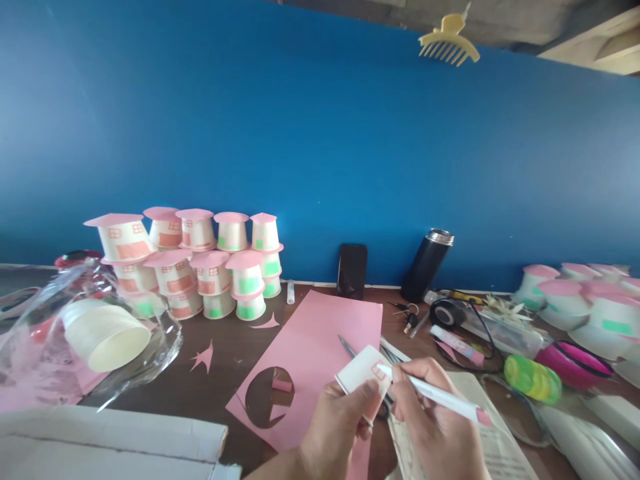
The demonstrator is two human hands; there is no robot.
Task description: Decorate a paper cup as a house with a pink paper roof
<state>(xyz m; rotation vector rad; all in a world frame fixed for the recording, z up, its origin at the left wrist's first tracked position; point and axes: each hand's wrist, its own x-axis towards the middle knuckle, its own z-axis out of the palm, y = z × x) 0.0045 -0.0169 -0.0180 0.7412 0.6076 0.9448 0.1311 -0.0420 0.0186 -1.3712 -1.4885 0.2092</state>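
My left hand (336, 421) is closed round a small white paper cup (360, 369), tilted on its side in front of me. On the cup's wall is a small window drawn in pink-red lines. With my right hand (433, 420) I grip a white marker (443, 395) with a pink end, its tip at the drawn window. Beneath both hands lie a pink paper sheet (345, 320) with a round hole cut in it, and scissors (345, 345), partly hidden by the cup. A pink marker cap (281, 385) shows inside the hole.
Decorated cups (215, 273) with pink paper roofs stand stacked at the left; more cups (617, 313) stand far right. A plastic bag holds nested plain cups (107, 337). A phone (352, 270) and a black bottle (427, 265) lean against the blue wall (300, 133).
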